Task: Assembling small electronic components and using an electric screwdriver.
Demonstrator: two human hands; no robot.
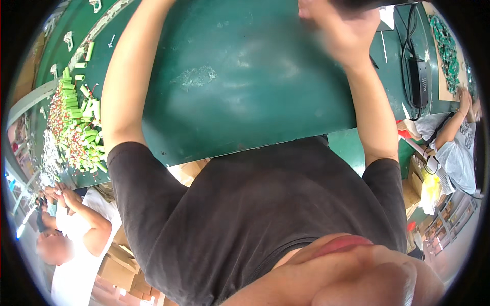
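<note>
At the top edge, the right hand [349, 33] is seen blurred against a dark, mostly cut-off object [365, 4]; whether that is gripped or only touched cannot be told. The left hand is hidden beyond the frame, its grip unknown. Should the bare left forearm [130, 66] be swung outward, the heaped lime-green cylinders [71, 97] just beside it could be scattered across the worn green tabletop [245, 92].

left hand cut off, right hand [349, 31] part-blurred
</note>
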